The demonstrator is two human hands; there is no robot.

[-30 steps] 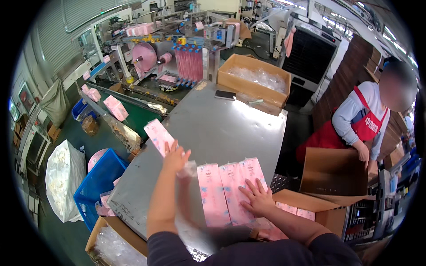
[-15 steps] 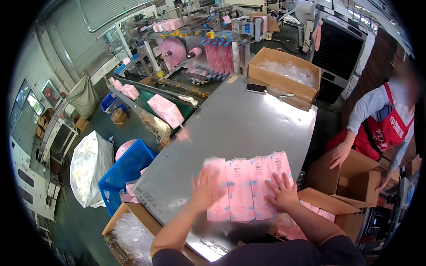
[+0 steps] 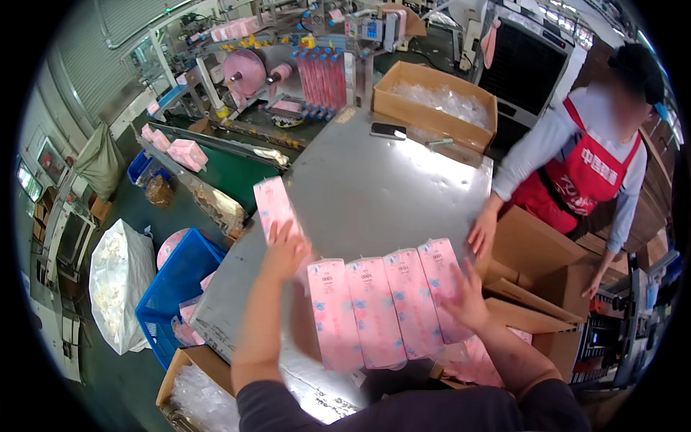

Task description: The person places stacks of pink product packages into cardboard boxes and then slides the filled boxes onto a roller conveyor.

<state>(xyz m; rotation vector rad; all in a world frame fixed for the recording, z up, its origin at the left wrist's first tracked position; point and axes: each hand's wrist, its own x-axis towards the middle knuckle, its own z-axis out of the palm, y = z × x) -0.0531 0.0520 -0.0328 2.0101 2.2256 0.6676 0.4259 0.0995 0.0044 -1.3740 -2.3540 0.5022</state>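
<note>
Way over on the left there's a big white sack (image 3: 119, 288) sitting on the floor, and next to it a blue plastic crate (image 3: 173, 291) with a few pink packs inside, plus an open cardboard box (image 3: 193, 389) with clear plastic in it tucked under the near corner of the grey metal table (image 3: 374, 187). Behind the table's left edge runs a green conveyor (image 3: 216, 169) carrying more pink packs, and further back is a machine with a pink film roll (image 3: 245, 70). The left hand (image 3: 284, 252) is out over the table's left edge with its fingers wrapped around the lower end of a single pink pack (image 3: 272, 205), which sticks up and away from the hand, just beside the row but not touching it as far as I can see. Then comes the row of four pink packs (image 3: 389, 306) laid side by side on the near part of the table (they fan out slightly toward the right). The right hand (image 3: 468, 295) lies flat on the rightmost pack of that row, fingers spread, pressing rather than grasping anything. Right of that is an open brown carton (image 3: 547, 288) at the table's edge, with more pink packs visible in it, and a co-worker in a red apron (image 3: 583, 180) has a hand (image 3: 481, 232) at its flap. At the far end of the table sits another cardboard box (image 3: 435, 104) full of clear bags, with a dark phone (image 3: 389, 130) lying just in front of it
</note>
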